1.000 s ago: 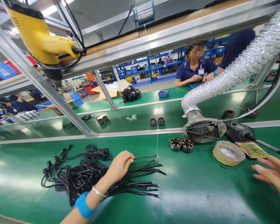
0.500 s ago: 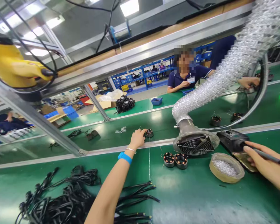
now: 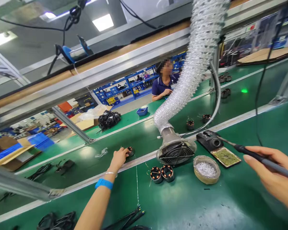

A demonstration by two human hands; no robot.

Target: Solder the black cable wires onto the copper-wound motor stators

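Note:
My left hand (image 3: 120, 158), with a blue band at the wrist, reaches past the metal rail and its fingers close on a round motor stator (image 3: 130, 151) on the green strip. In my right hand (image 3: 271, 166) is a soldering iron (image 3: 251, 152), its tip pointing left above the black iron stand (image 3: 209, 140). A sponge tray (image 3: 227, 156) sits in front of the stand. Two more stators (image 3: 156, 174) (image 3: 167, 172) stand side by side on the near green surface, left of a round tub of shiny bits (image 3: 206, 169).
A fume extractor (image 3: 176, 151) on a silver duct (image 3: 182, 92) stands at the middle. Black cables (image 3: 56, 221) lie at the lower left. Beyond the rail are further stators (image 3: 189, 124), a blue tray (image 3: 142, 111) and a seated person (image 3: 162, 86).
The view has turned to the right. My right hand has lifted the soldering iron out of its stand. My left hand remains at the stator beyond the rail.

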